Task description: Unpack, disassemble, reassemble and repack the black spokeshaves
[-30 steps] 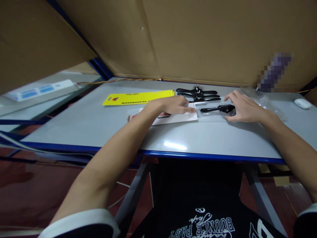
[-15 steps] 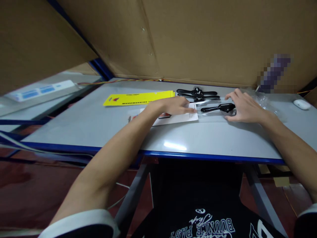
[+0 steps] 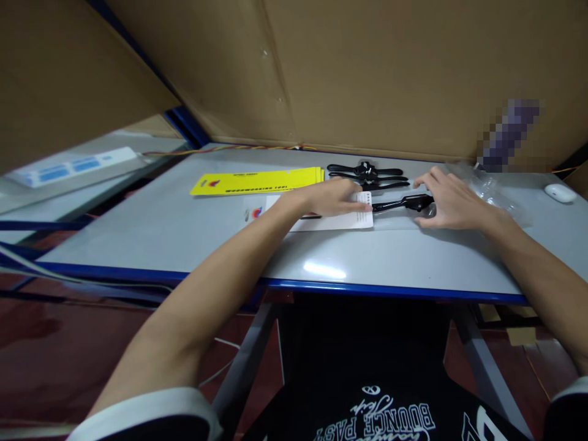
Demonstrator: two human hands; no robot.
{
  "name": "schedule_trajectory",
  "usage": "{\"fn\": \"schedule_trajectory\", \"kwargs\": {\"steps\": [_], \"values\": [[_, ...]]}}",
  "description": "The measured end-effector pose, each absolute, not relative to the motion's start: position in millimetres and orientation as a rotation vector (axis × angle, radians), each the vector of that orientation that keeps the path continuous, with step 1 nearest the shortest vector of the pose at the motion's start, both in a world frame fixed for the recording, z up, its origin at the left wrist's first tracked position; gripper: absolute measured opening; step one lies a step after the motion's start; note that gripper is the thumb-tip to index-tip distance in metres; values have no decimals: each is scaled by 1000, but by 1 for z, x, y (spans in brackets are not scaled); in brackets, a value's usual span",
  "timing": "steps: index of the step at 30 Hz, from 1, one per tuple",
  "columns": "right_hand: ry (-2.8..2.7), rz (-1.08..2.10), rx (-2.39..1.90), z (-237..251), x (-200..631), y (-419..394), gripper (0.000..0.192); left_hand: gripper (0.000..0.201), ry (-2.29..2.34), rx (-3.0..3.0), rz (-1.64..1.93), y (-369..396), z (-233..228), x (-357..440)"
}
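Observation:
My left hand lies on a white printed card on the grey table, fingertips at the card's right end. That end touches the handle of a black tool lying in a clear plastic sleeve. My right hand holds the tool's thick end, with the fingers behind it and the thumb in front.
Yellow cards lie at the back left, and a stack of black tools sits behind the hands. Crumpled clear bags and a small white case are at the right. Cardboard sheets wall the back and left.
The white card has slid right under my left hand until it meets the black tool's handle. My right hand has stayed on the tool.

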State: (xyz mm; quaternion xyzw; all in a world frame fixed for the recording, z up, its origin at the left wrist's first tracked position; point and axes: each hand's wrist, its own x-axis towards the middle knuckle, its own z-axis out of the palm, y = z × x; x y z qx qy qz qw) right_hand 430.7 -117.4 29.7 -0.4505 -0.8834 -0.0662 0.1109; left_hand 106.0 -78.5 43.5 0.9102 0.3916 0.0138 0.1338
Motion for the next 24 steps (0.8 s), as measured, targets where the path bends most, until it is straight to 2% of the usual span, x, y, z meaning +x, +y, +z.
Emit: {"fn": "schedule_trajectory", "kwargs": {"steps": [17, 24], "values": [[-2568, -260, -1309, 32, 425, -125, 66, 54, 1317, 2775, 237, -88, 29, 123], [-2573, -189, -1336, 29, 420, -126, 63, 52, 1437, 2797, 240, -93, 22, 129]]}}
